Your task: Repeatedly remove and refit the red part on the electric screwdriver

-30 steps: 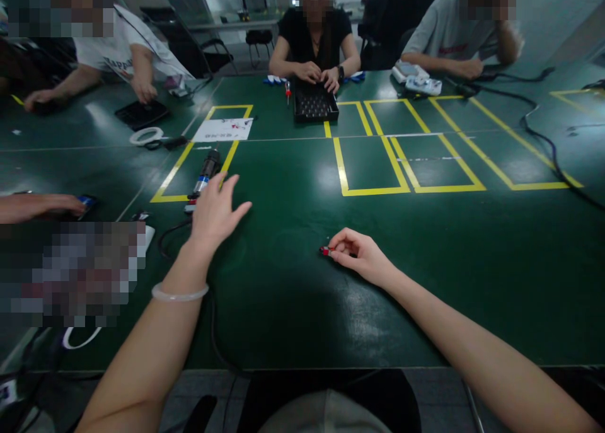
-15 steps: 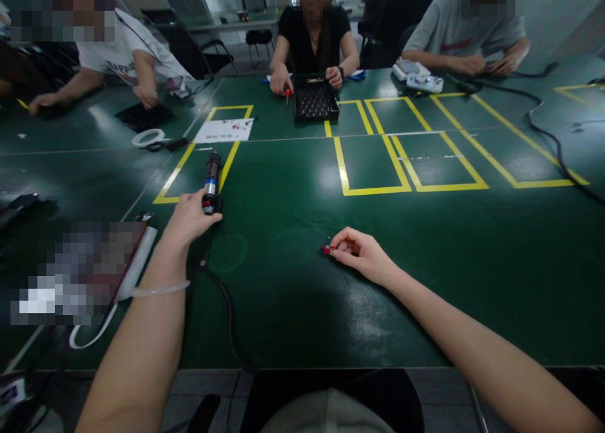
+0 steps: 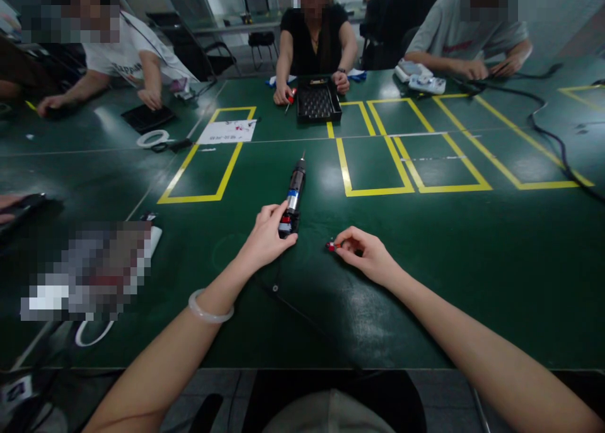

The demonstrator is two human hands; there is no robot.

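Far L, well nearer wearer than the blk tray [image 3: 319,118], part of a co-worker's hand [image 3: 5,208] shows at edge of view, next to a long dark item [image 3: 24,211], details blurred. L of tray, roughly level w/ it, a flat blk pad [image 3: 148,118] w/ another co-worker's hand [image 3: 150,99] on it. Bit nearer, same side: white tape roll [image 3: 152,138]. Then yellow tape frame [image 3: 189,200], L of and nearer than tray, stuck on the green surface [image 3: 472,250]; white sheet [image 3: 227,132] lies across it, print too small to read.

Wearer's L hand [image 3: 266,237], well nearer than tray and to its L, is clamped on rear end of the power screwdriver [image 3: 295,192]. Tool sits b/w wearer and tray, a bit L of it, bit pointing away, leaning slightly R; can't tell if it touches surface. Just L of tray a co-worker holds a red-handled driver [image 3: 292,96].

Wearer's R hand [image 3: 366,251], nearer than tray and to its R, has thumb + fingertips together on a small red/dark piece [image 3: 331,246], well nearer than tray, slightly R. Further R of tray: more yellow frames [image 3: 378,191], white gadgets [image 3: 420,80], then blk cable [image 3: 543,112].
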